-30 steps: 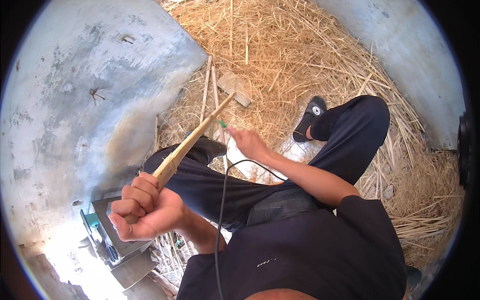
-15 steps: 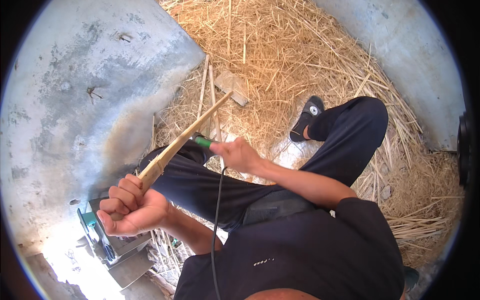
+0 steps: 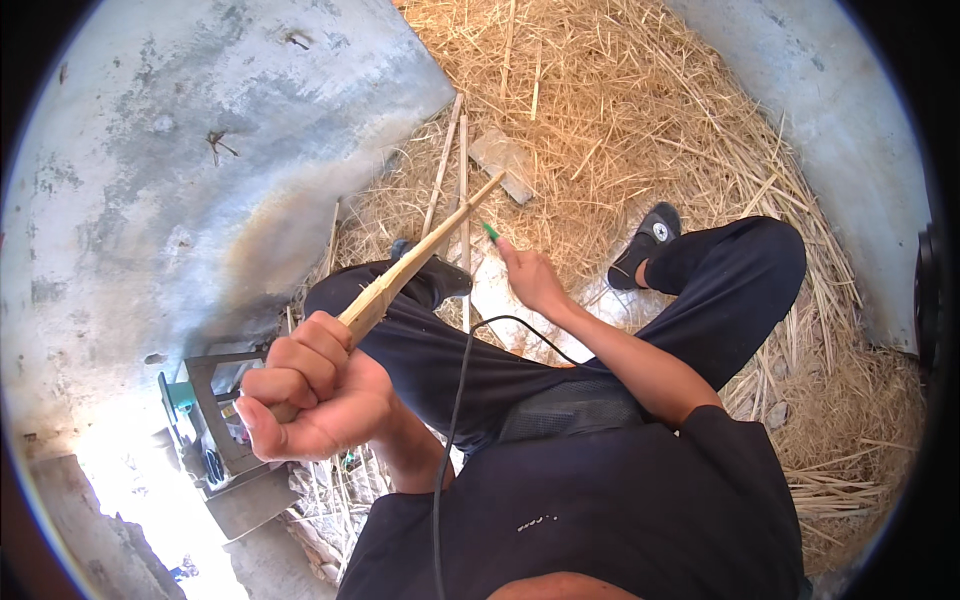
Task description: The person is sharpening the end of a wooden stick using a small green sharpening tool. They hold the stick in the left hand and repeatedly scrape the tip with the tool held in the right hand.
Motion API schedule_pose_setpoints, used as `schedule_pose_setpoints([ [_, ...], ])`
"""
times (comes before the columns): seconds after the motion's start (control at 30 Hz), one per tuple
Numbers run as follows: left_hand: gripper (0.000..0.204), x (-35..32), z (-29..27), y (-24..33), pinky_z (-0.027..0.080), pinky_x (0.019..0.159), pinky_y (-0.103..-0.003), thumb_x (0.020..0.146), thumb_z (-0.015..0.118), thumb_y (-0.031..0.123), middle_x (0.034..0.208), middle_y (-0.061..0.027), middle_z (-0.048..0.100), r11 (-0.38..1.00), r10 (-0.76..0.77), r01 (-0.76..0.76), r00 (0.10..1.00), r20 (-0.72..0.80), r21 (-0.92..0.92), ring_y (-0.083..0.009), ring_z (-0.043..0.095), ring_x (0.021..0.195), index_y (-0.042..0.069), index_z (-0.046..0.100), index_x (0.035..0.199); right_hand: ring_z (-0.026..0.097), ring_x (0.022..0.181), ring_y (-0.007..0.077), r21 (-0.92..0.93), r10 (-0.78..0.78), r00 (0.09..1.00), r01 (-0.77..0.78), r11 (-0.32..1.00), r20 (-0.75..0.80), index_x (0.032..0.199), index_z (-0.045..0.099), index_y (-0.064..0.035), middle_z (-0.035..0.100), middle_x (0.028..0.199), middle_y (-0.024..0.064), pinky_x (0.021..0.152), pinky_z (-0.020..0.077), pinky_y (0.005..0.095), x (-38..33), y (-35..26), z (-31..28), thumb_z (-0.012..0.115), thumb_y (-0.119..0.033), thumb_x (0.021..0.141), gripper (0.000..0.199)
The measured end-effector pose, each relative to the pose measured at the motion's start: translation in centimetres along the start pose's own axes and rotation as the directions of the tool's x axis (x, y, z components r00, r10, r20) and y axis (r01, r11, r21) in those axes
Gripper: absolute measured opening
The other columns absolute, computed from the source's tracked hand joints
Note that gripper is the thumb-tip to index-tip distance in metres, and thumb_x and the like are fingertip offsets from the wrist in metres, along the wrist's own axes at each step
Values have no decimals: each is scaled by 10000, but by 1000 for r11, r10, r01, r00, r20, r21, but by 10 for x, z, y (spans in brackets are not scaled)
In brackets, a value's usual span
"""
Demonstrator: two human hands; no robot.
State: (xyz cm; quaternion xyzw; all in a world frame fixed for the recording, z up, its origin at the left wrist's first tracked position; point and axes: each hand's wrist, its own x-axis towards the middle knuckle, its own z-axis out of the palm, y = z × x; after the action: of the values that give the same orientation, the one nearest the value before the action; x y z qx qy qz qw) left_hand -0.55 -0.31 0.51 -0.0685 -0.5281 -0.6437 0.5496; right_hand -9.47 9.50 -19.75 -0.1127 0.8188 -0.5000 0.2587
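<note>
Bamboo, pale and split, is seen as a long strip (image 3: 420,252) gripped at its near end by the left hand (image 3: 305,395), which is clenched into a fist around it at the near left. From the fist the strip is angled up and to the right, across a dark trouser knee, and its far tip is found over the straw (image 3: 620,110) just beside a flat grey block (image 3: 503,163). The right hand (image 3: 530,280) is closed on a small green-handled tool (image 3: 491,232); only the green end is shown past the fingers, so the tool's kind cannot be told. That green end is held near the strip's far part, just to its right; contact cannot be confirmed. Two more thin bamboo sticks (image 3: 452,175) are laid on the straw, running far to near, beneath the held strip. A black cord (image 3: 452,420) is draped from the chest toward the right wrist. A dark sneaker (image 3: 645,243) is planted on the straw at the right. Grey concrete (image 3: 200,150) is noted at the far left, and a small green-and-grey object (image 3: 215,420) at the near left.
</note>
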Motion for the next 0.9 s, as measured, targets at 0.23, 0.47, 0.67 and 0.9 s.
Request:
schedule_pose_setpoints([
  [0.23, 417, -4, 0, 0, 159, 399, -263, 901, 340, 317, 432, 24, 190, 1000, -1, 1, 999, -32, -9, -87, 111, 376, 143, 230, 538, 514, 456, 330, 119, -448, 887, 435, 892, 113, 618, 539, 26, 497, 494, 200, 487, 405, 432, 4, 4, -3, 314, -433, 959, 615],
  [0.47, 427, 4, -1, 1, 157, 397, -259, 884, 369, 337, 430, 35, 158, 995, 45, -20, 965, -257, 99, -81, 90, 382, 148, 212, 535, 527, 453, 361, -92, -465, 868, 485, 870, 177, 684, 592, 26, 510, 524, 224, 469, 418, 420, 8, 7, -1, 403, -347, 952, 497],
  [0.67, 419, -4, 2, 2, 167, 393, -258, 885, 363, 330, 433, 31, 175, 1000, 2, 2, 991, -134, 31, -83, 96, 378, 144, 228, 534, 450, 348, 203, -149, -50, 989, 71, 986, 141, 657, 583, -34, 458, 418, 86, 354, 366, 382, 8, 7, -9, 246, -407, 985, 601],
  [0.9, 409, -8, 2, 2, 171, 397, -273, 893, 349, 314, 432, 21, 194, 999, 9, -8, 1000, -23, 36, -86, 119, 373, 137, 244, 539, 465, 400, 264, 2, -367, 930, 368, 930, 32, 780, 615, -1, 471, 464, 148, 446, 398, 415, 8, 14, -2, 316, -369, 977, 513],
])
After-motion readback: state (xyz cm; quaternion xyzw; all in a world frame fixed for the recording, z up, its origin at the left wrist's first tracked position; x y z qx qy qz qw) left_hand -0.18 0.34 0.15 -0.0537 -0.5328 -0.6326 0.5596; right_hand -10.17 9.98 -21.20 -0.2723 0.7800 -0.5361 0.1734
